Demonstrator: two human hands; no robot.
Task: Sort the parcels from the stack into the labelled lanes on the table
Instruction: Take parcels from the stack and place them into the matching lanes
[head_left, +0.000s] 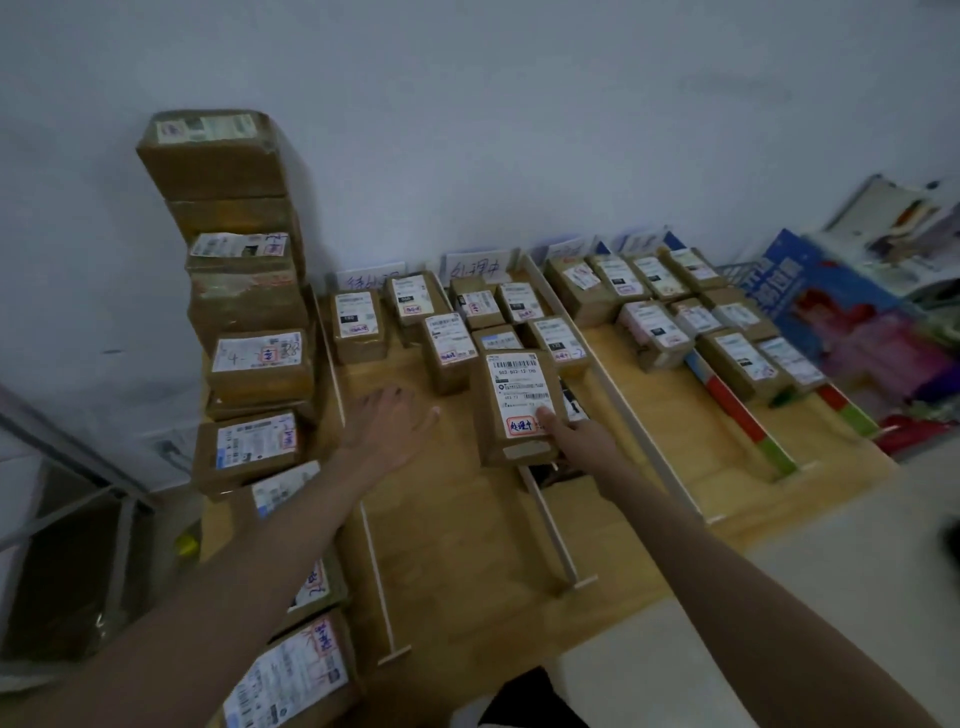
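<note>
My right hand (574, 434) grips the near right corner of a brown parcel (519, 410) with a white shipping label and a red-framed sticker, thumb on top. The parcel sits over the near end of the second lane. My left hand (387, 421) hovers flat, fingers spread, above the wooden table (447, 530) in the first lane, holding nothing. A tall leaning stack of brown parcels (244, 291) rises at the table's left edge, with more parcels (291, 670) under my left forearm. Paper lane labels (475, 267) stand at the back against the wall.
Thin white divider strips (550, 525) split the table into lanes. Several sorted parcels fill the far ends of the lanes (670, 306). Coloured boxes and bags (852, 322) crowd the right side. A metal frame (72, 478) stands at the left.
</note>
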